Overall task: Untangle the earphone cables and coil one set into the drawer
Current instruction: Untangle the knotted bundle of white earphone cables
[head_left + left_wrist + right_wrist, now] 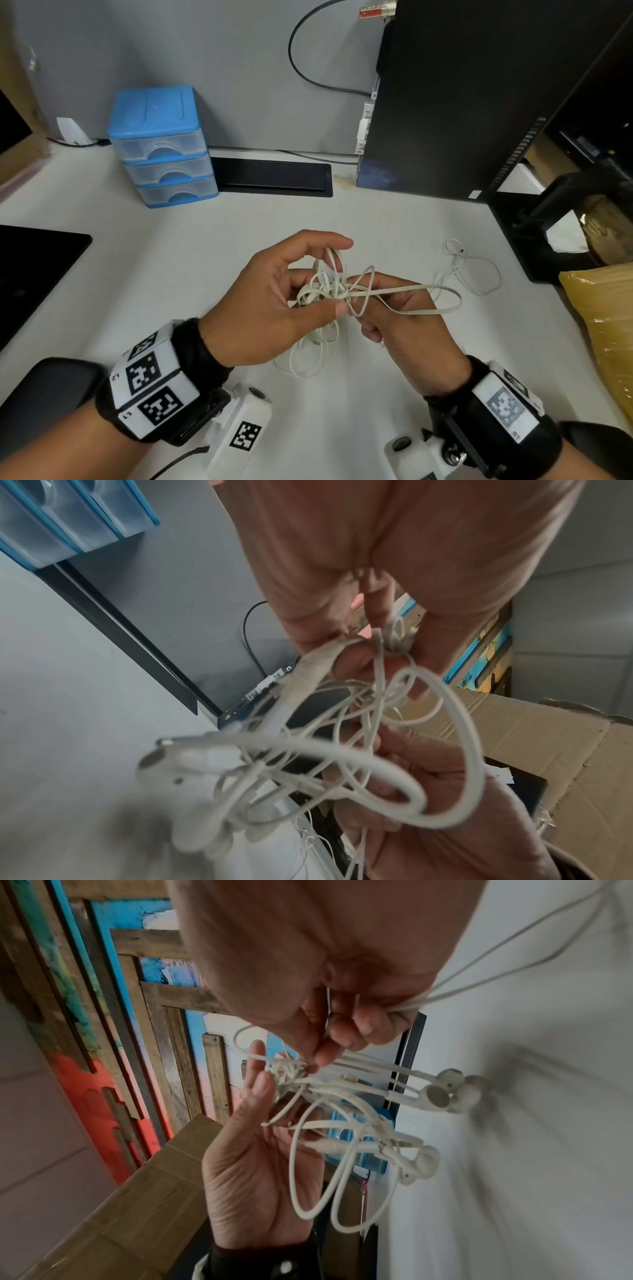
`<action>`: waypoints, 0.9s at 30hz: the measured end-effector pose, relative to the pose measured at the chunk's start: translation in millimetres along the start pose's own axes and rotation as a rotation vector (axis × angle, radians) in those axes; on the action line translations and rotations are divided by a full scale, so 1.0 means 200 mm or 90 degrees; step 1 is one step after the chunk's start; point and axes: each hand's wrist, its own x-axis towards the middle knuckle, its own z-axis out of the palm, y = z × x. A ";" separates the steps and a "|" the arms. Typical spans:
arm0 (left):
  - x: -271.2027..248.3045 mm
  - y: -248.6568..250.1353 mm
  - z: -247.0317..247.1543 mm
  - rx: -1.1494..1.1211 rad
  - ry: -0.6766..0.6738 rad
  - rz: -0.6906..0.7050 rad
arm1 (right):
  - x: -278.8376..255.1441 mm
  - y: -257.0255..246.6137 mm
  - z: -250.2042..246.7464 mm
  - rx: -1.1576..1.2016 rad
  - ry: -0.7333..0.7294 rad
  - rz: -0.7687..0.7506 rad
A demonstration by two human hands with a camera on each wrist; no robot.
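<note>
A tangle of white earphone cables (329,287) hangs between both hands above the white desk (171,274). My left hand (342,274) curls thumb and fingers round the knotted bunch (342,737). My right hand (363,301) pinches strands at the knot (318,1064); a long loop (445,301) runs out over it to the right. Several earbuds (445,1093) dangle below the knot, blurred in the left wrist view. Thin cable (472,270) trails on the desk at the right. The blue three-drawer unit (161,147) stands at the back left, all drawers shut.
A black monitor (462,102) fills the back right, with its stand (548,219) beside a yellow bag (603,325). A black cable slot (274,178) lies next to the drawers. A black pad (30,270) is at the left edge.
</note>
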 end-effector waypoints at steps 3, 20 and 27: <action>0.01 0.01 -0.01 -0.064 0.025 -0.018 | 0.00 -0.01 0.00 0.001 0.002 -0.012; 0.03 0.02 -0.06 0.026 0.038 -0.106 | 0.00 -0.03 -0.02 -0.009 0.010 -0.056; 0.03 0.01 -0.06 0.075 0.042 -0.094 | -0.01 -0.03 0.02 0.047 0.024 -0.045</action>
